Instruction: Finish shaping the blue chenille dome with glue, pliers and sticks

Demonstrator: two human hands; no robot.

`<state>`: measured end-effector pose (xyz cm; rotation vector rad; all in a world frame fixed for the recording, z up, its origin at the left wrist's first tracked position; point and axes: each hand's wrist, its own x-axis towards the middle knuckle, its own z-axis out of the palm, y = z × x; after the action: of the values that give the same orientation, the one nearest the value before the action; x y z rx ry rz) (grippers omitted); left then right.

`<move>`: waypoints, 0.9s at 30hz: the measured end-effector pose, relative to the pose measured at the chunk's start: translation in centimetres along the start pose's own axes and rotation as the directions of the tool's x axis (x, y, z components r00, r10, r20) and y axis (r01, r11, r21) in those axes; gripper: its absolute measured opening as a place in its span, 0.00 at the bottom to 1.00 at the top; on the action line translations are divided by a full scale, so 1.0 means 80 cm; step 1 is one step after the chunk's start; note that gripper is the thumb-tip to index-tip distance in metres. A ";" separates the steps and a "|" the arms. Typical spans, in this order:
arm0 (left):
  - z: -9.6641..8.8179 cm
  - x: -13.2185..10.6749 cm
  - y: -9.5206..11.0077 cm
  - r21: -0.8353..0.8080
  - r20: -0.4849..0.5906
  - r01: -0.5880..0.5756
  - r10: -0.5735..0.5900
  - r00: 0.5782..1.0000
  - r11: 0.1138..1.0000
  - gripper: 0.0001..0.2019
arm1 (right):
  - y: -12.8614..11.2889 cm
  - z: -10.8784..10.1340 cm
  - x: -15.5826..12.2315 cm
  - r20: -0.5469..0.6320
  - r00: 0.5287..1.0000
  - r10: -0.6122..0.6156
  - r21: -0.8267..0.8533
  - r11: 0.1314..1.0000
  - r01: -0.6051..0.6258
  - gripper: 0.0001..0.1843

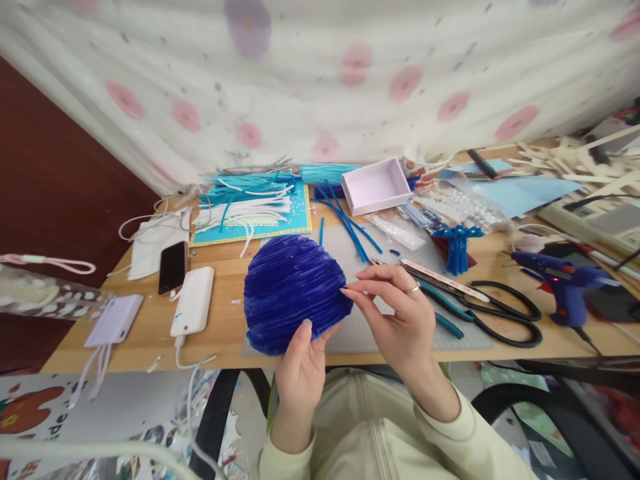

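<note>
A dark blue, fan-shaped piece of pipe cleaners [295, 293] is held up over the front of the table, its ridges running side by side. My left hand [301, 363] grips it from below, thumb on the near face and the other fingers hidden behind. At its right edge, the thumb and forefinger of my right hand [395, 307] are pinched together on the rim. Any small bit between those fingertips is too small to make out. Just beyond lie loose blue pipe cleaners [347, 223] on a grey cutting mat [335, 243].
Right of my hands lie black-handled scissors [510, 313], teal-handled pliers [445, 310] and a blue glue gun [563, 283]. A blue pipe-cleaner bundle [457, 250] stands behind them. Further back are a lilac box [376, 187] and white pipe cleaners [250, 212]. A phone [173, 267] and power bank [193, 301] lie left.
</note>
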<state>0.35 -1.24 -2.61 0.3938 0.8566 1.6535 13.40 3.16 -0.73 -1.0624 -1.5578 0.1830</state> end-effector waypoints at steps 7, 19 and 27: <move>-0.002 0.000 0.000 0.004 -0.001 0.025 -0.025 1.000 1.000 0.26 | -0.002 -0.002 -0.004 0.020 0.992 -0.128 -0.089 0.988 0.130 0.08; 0.002 -0.001 -0.001 0.004 0.000 0.018 -0.018 1.000 1.000 0.22 | -0.008 -0.001 -0.004 0.051 0.989 -0.142 -0.016 0.990 0.143 0.09; 0.002 -0.001 -0.001 -0.001 0.010 0.022 -0.022 1.000 1.000 0.24 | -0.007 0.002 -0.008 0.039 0.999 0.004 0.078 0.997 -0.007 0.09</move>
<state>0.48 -1.23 -2.53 0.3897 0.8500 1.6304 12.97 2.44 -0.91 -1.0067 -1.5705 0.2679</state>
